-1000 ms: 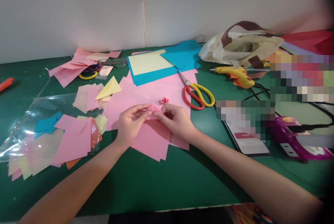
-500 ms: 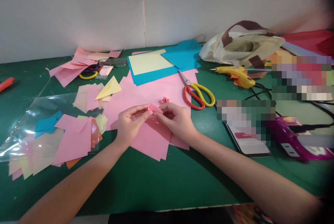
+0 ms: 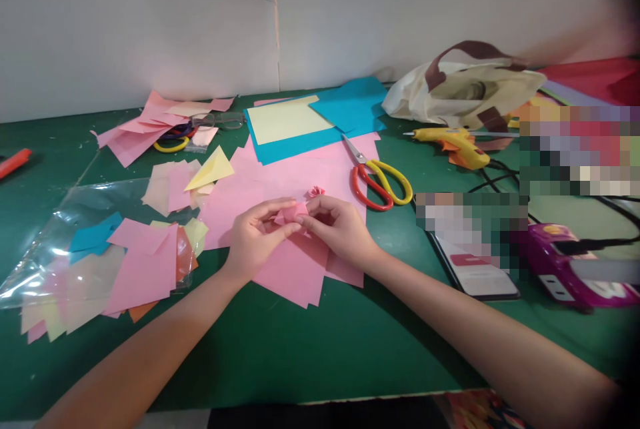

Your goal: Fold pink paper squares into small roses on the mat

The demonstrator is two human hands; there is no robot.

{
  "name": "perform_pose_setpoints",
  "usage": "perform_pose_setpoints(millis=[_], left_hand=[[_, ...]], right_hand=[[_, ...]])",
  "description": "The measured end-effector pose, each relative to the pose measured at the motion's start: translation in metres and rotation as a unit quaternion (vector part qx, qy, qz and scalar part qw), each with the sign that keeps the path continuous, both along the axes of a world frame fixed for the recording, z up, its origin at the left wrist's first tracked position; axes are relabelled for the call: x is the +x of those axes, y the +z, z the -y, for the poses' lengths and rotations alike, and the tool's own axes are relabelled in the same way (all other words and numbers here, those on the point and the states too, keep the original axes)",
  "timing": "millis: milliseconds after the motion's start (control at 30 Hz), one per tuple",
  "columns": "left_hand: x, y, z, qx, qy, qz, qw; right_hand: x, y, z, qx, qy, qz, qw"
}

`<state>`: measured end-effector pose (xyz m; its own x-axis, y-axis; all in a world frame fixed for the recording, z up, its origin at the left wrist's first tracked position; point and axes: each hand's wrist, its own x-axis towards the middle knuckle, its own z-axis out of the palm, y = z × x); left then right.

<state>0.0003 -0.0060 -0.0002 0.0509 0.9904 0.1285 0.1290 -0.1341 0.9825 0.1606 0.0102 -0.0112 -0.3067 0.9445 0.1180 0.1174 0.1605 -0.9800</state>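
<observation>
My left hand (image 3: 256, 237) and my right hand (image 3: 337, 227) meet over a stack of pink paper sheets (image 3: 295, 267) on the green table (image 3: 310, 355). Both pinch one small folded pink paper piece (image 3: 291, 213) between thumbs and fingertips, held just above the sheets. A tiny finished pink paper flower (image 3: 315, 191) lies on the pink sheets just behind my right hand.
Red-and-yellow scissors (image 3: 381, 182) lie right of the pink sheets. A yellow glue gun (image 3: 453, 140), a cloth bag (image 3: 463, 90), a phone (image 3: 475, 273) and a purple device (image 3: 567, 262) sit at right. Blue and cream sheets (image 3: 305, 120) lie behind; a clear bag with paper squares (image 3: 95, 249) is left.
The folded pink piece has been turned and pressed more compactly between my fingertips; both hands edged slightly closer together. Nothing else on the table moved.
</observation>
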Motion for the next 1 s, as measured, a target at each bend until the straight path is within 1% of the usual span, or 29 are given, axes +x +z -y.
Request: perform_pose_setpoints(millis=[100, 233, 333, 400, 500, 600, 667, 767, 833, 1000], left_hand=[[-0.0009, -0.0018, 0.0000, 0.013, 0.005, -0.016, 1.000], [-0.0012, -0.0015, 0.0020, 0.006, 0.008, -0.032, 0.999], [-0.0007, -0.0007, 0.0033, 0.005, -0.007, -0.028, 1.000], [-0.0005, -0.0011, 0.0038, 0.008, -0.030, -0.025, 0.999], [-0.0008, -0.0025, 0.0040, 0.008, -0.058, -0.012, 0.998], [-0.0011, -0.0022, 0.0033, -0.002, -0.069, 0.004, 0.998], [-0.0012, -0.0006, 0.0024, -0.015, -0.073, 0.008, 0.997], [-0.0012, 0.0019, 0.0007, -0.038, -0.069, 0.022, 0.997], [-0.0013, 0.0026, 0.0000, -0.055, -0.068, 0.034, 0.996], [-0.0013, 0.0032, -0.0002, -0.087, -0.066, 0.040, 0.993]], right_hand=[[0.0009, -0.0010, -0.0011, 0.000, 0.005, -0.003, 1.000], [0.0012, -0.0014, -0.0008, -0.001, 0.001, 0.001, 1.000], [0.0009, -0.0009, 0.0005, -0.002, -0.006, 0.004, 1.000], [0.0005, -0.0009, 0.0015, 0.006, -0.014, -0.002, 1.000], [-0.0001, -0.0014, 0.0024, 0.051, -0.056, 0.006, 0.997], [-0.0004, -0.0011, 0.0023, 0.117, -0.094, 0.024, 0.988], [-0.0002, -0.0004, 0.0022, 0.178, -0.096, 0.041, 0.978], [0.0006, 0.0002, 0.0024, 0.259, -0.078, 0.073, 0.960], [0.0012, -0.0004, 0.0026, 0.273, -0.067, 0.087, 0.956], [0.0017, -0.0042, 0.0030, 0.273, -0.067, 0.101, 0.954]])
